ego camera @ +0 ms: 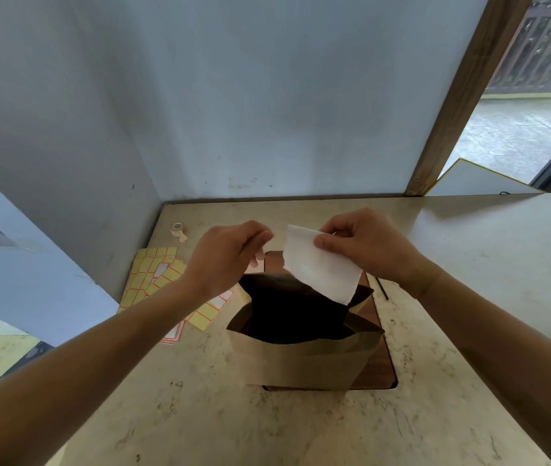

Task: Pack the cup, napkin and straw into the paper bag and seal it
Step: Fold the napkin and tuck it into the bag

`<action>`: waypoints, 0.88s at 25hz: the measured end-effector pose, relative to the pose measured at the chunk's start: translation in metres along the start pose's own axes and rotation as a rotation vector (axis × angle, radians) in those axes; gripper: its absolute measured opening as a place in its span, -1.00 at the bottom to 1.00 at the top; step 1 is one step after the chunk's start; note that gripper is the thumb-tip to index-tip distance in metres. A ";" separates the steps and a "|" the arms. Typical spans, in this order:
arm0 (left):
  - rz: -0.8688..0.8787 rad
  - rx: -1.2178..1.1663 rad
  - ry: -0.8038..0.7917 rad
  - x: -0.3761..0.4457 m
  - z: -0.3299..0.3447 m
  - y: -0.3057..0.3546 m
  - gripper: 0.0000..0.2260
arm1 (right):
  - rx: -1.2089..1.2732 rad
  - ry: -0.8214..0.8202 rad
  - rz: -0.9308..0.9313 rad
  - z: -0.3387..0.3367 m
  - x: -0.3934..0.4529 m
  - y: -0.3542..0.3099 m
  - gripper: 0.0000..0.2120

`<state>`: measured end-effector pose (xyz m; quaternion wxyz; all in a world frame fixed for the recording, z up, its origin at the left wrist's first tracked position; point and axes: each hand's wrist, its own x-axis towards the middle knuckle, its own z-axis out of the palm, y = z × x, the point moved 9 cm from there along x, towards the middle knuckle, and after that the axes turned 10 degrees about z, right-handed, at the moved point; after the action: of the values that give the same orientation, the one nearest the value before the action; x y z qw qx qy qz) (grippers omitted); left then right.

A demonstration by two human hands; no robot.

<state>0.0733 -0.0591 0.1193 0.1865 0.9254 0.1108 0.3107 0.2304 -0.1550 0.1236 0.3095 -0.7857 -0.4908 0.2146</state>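
A brown paper bag (304, 361) stands upright and open on a dark wooden board (383, 368) in the middle of the table. My right hand (368, 247) pinches a folded white napkin (321, 265) by its upper edge, and the napkin's lower corner hangs over the bag's mouth. My left hand (227, 253) hovers just left of the napkin, above the bag's far left rim, fingers curled and holding nothing I can see. A thin dark straw (381, 288) lies on the table to the right of the bag. The bag's inside is dark; I cannot see a cup.
Yellow sticker sheets (156, 274) lie left of the bag, with a small roll of tape (178, 230) behind them. Walls close the table's back and left sides. A wooden post (459, 95) stands at the back right.
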 end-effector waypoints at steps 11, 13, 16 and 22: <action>0.108 0.495 -0.985 -0.044 0.090 0.023 -0.41 | -0.296 -0.097 0.011 0.040 -0.012 -0.007 -0.80; 0.061 0.527 -1.055 -0.050 0.089 0.016 -0.11 | -0.249 -0.104 0.006 0.038 -0.018 -0.011 -0.82; 0.016 0.567 -1.108 -0.056 0.086 0.012 0.08 | -0.135 -0.143 0.013 0.040 -0.025 -0.015 -0.87; -0.023 0.595 -1.134 -0.061 0.085 0.009 0.12 | -0.218 -0.403 0.165 0.090 -0.031 0.004 -0.83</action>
<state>0.0791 -0.1102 0.0276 -0.0454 0.9570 0.0864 -0.2731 0.1619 -0.1594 0.0572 0.1000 -0.7932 -0.4971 0.3374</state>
